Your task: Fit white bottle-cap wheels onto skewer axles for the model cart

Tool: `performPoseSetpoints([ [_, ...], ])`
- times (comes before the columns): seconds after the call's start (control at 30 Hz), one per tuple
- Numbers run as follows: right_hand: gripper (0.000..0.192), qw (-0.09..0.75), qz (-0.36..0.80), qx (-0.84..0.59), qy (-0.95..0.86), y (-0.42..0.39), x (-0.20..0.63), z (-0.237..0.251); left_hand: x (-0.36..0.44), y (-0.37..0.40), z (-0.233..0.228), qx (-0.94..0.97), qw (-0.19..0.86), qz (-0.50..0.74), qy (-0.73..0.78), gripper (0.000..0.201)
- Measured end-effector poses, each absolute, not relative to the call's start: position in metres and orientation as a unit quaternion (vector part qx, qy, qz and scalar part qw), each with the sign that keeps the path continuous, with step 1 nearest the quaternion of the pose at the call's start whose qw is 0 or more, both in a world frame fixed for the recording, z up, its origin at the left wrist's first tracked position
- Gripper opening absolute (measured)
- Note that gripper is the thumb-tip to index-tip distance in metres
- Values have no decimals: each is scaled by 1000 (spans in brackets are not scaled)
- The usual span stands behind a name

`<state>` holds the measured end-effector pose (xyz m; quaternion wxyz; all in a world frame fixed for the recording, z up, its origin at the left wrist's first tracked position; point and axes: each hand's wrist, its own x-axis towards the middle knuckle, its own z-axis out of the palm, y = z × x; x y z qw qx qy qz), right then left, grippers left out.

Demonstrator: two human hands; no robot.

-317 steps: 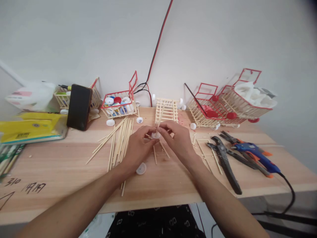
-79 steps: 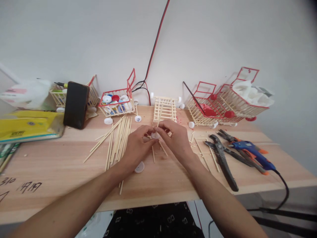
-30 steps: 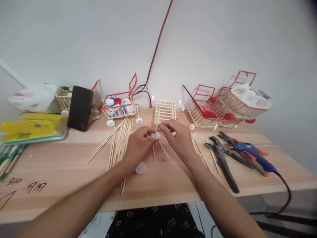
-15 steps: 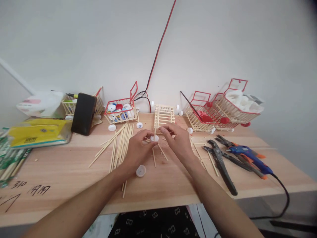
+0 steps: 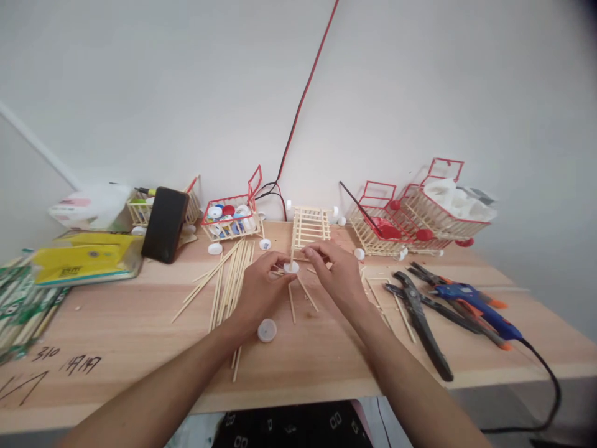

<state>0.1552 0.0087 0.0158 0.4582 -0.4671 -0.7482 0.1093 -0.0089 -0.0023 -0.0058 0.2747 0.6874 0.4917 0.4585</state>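
Note:
Between the thumb and fingers of my left hand (image 5: 261, 286) is a white bottle cap (image 5: 291, 268). A thin wooden stick (image 5: 293, 250) stands up from this cap. My right hand (image 5: 339, 270) is just right of the stick, thumb and fingertips drawn together; what they pinch, if anything, is too small to make out. Behind both hands stands a small wooden stick frame (image 5: 311, 225) with white caps at its far corners. Another white cap (image 5: 267, 330) lies on the table below my left hand. Several loose sticks (image 5: 236, 274) lie beside that hand.
Stick-built carts with red trim (image 5: 232, 218) line the wall, some filled. A phone (image 5: 165, 224) leans at left by a yellow packet (image 5: 88, 256). To the right lie black-handled cutters (image 5: 422, 323) and a blue glue gun (image 5: 480, 305) with its cable.
The view has tilted slightly, so everything sits a little lower. My left hand keeps the bottle cap; my right fingertips have shifted slightly away from the upright stick.

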Motion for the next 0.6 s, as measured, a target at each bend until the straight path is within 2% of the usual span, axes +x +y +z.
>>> performPoseSetpoints([
  [0.6, 17, 467, 103, -456, -751, 6, 156, 20, -11, -1, -4, 684, 282, 464, 487, 16],
])
